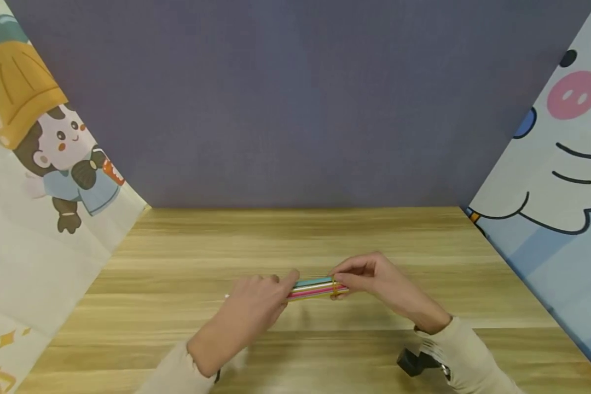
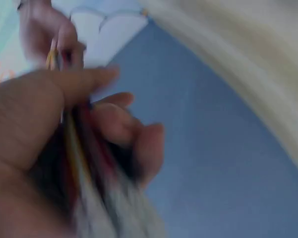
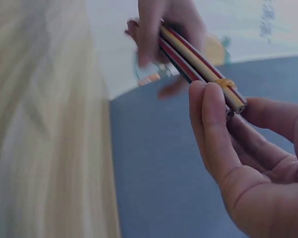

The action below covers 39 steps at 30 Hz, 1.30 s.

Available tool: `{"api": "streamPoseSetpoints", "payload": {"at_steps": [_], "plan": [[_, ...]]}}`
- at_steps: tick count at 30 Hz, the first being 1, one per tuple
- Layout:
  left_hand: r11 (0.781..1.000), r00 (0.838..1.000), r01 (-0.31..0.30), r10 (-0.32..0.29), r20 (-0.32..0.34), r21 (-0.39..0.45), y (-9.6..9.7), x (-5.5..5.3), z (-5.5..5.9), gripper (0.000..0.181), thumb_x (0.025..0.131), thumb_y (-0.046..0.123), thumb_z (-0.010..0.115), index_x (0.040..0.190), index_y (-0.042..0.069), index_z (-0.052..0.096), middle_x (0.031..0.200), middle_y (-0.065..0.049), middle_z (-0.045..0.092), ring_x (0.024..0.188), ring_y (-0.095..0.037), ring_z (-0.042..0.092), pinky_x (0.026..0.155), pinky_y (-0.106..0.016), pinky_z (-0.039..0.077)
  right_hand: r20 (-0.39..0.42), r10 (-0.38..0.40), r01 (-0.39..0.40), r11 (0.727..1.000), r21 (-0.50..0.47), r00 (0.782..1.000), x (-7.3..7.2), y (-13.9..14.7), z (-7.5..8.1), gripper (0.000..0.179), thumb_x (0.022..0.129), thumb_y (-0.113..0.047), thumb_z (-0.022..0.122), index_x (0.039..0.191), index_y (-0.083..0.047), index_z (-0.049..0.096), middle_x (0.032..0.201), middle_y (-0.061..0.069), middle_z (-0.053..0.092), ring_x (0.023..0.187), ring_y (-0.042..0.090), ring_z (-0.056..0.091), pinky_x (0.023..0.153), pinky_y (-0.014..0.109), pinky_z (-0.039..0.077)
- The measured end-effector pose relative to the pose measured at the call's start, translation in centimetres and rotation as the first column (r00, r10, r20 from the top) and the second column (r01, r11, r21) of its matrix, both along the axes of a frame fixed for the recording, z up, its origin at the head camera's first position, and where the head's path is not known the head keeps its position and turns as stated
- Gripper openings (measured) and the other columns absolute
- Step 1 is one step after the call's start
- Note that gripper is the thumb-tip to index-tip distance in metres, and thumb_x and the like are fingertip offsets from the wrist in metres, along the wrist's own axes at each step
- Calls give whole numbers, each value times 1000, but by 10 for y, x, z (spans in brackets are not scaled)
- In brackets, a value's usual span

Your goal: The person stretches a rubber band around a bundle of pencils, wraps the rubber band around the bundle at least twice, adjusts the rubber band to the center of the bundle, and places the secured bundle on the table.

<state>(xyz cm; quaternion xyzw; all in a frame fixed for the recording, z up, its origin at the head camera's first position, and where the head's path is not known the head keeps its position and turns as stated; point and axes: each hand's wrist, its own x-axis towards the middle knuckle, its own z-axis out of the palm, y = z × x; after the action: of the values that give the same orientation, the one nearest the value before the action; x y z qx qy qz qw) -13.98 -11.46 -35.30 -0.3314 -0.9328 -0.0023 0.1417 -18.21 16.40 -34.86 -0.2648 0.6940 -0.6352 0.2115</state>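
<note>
Several striped, coloured pencils (image 1: 311, 288) lie side by side in a bundle, raised over the table between both hands. My left hand (image 1: 254, 300) grips the bundle's left part, its fingers curled round it. With thumb and fingertips my right hand (image 1: 385, 280) pinches the other end, where a yellow rubber band (image 3: 225, 83) wraps the pencils. The right wrist view shows the flat ends just beyond the band, between the fingers. In the left wrist view the pencils (image 2: 96, 173) run blurred through the left palm, with pale ends nearest the camera.
A wood-grain table (image 1: 285, 241) lies under the hands, backed by a plain grey-blue panel (image 1: 295, 104). Cartoon-printed sheets flank it on the left (image 1: 19, 257) and right (image 1: 537, 180). A small black device (image 1: 412, 362) shows at the right wrist.
</note>
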Motion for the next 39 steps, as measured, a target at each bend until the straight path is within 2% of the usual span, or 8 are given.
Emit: {"api": "streamPoseSetpoints", "payload": {"at_steps": [4,9,13,17,24,31,36,39], "plan": [[1000,996,1,-3,-92,-27,11,2,-8,28,90,12,72,105,18,50,61,2,52,41,-5,30,33,-18,21,3,30,-29,999,-25,1000,4,-5,0,27,100,-13,61,117,6,63,103,18,69,92,38,70,85,53,56],[1000,983,9,-9,-184,-1,10,1,-9,31,87,7,72,101,20,48,57,5,45,41,-5,26,34,-18,18,19,66,-65,997,-46,998,0,5,0,22,100,-10,59,112,8,65,99,20,69,89,40,70,83,56,56],[997,987,62,-54,-149,50,10,0,-9,28,88,6,71,98,19,48,55,8,38,42,-3,24,35,-16,17,-58,101,-103,994,-24,993,-4,12,-2,17,98,-6,62,109,3,71,101,20,72,82,32,72,76,53,58],[988,993,104,-96,-70,113,11,0,-8,30,86,4,71,98,19,49,57,10,38,42,-3,25,35,-16,19,-155,114,-119,993,-22,981,-4,14,-1,14,94,-1,65,105,2,73,95,19,73,72,28,71,67,50,59],[985,994,93,-100,47,147,11,0,-7,28,90,4,69,104,18,50,62,9,47,42,-2,29,34,-15,23,-191,102,-106,994,-10,976,-2,14,5,12,94,0,65,103,0,73,90,18,73,68,27,71,64,48,59],[987,996,82,-86,21,141,11,-1,-8,25,91,5,68,104,18,50,62,8,47,42,-2,28,34,-15,22,-171,88,-90,996,-5,981,0,14,6,13,95,-2,65,105,0,71,92,23,71,71,31,71,64,49,59],[989,996,88,-88,2,118,11,-2,-10,25,91,3,67,99,17,48,59,9,41,42,-1,25,34,-15,20,-122,106,-102,994,37,987,-1,15,5,16,97,-7,64,109,-1,72,98,20,72,76,33,70,72,49,59],[991,997,75,-76,3,113,10,-3,-12,26,90,3,68,101,18,49,60,8,44,42,-2,25,34,-16,21,-90,113,-110,993,40,989,-2,15,5,19,98,-9,62,112,0,72,100,21,72,80,33,70,76,51,58]]}}
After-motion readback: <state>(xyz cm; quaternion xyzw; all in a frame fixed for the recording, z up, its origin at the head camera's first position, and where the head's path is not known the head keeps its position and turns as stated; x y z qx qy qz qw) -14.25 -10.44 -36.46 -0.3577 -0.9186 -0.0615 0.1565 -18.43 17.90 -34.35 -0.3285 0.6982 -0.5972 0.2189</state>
